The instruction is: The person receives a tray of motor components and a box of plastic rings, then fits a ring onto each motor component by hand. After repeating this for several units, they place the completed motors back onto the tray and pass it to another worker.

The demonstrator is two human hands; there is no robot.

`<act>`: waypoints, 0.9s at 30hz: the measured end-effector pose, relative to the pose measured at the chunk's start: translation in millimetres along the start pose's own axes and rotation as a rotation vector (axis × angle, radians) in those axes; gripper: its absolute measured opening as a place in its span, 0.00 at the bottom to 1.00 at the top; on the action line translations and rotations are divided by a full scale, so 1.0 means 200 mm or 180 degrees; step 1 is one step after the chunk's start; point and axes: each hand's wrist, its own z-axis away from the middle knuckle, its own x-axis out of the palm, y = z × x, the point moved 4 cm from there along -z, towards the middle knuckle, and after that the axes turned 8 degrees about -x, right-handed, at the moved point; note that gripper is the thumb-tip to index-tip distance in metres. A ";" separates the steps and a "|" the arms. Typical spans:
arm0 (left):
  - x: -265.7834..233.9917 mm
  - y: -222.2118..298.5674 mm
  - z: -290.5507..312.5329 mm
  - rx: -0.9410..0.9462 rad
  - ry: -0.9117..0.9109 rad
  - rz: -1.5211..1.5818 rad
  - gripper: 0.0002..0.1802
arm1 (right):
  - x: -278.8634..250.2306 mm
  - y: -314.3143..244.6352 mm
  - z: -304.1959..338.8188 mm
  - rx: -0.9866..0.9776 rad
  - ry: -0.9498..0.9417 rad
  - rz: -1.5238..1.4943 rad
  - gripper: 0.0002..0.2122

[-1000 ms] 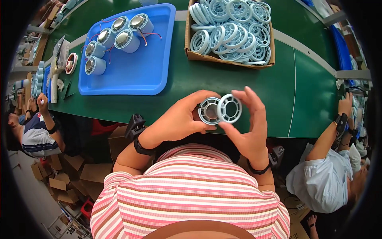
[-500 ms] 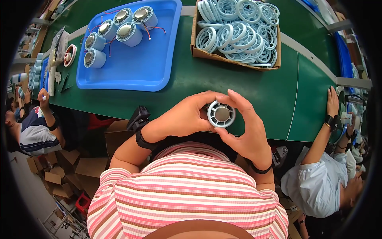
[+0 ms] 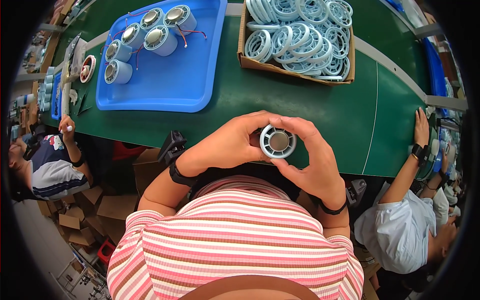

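Observation:
In front of my chest I hold a round motor-like unit (image 3: 278,141) with a silver disc in its middle and a pale blue spoked ring around it. My left hand (image 3: 227,142) is closed around its left side and back; those fingertips are partly hidden. My right hand (image 3: 312,160) curves around the right side, with index finger at the top of the ring and thumb at the bottom. The disc faces up toward me. Several similar units in pale blue cylindrical housings, with thin red wires, stand in a blue tray (image 3: 165,102) beyond my left hand.
A cardboard box (image 3: 295,74) full of pale blue spoked rings (image 3: 312,42) stands at the far side of the green table (image 3: 330,110). A red-and-white round part (image 3: 88,68) lies left of the tray. Co-workers sit at both sides, one resting a hand (image 3: 421,127) on the table.
My right fingers have closed in, the index finger now lying against the ring's top. The unit stays in nearly the same place. The left co-worker's hand has shifted slightly.

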 end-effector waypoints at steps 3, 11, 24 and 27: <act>-0.02 0.00 0.01 -0.0129 -0.0176 0.0153 0.30 | 0.00 -0.01 0.00 0.0079 -0.0006 0.0001 0.32; -0.07 0.05 0.04 -0.1118 -0.0492 0.1267 0.30 | 0.00 -0.01 -0.03 0.0307 -0.0081 -0.0091 0.32; -0.11 0.26 0.17 0.0710 0.1437 -0.1864 0.18 | 0.01 -0.03 0.05 -0.0010 -0.0216 0.1372 0.31; -0.40 0.36 0.22 0.1576 0.2887 -0.3146 0.15 | -0.15 0.02 0.16 0.0168 0.0042 0.2017 0.28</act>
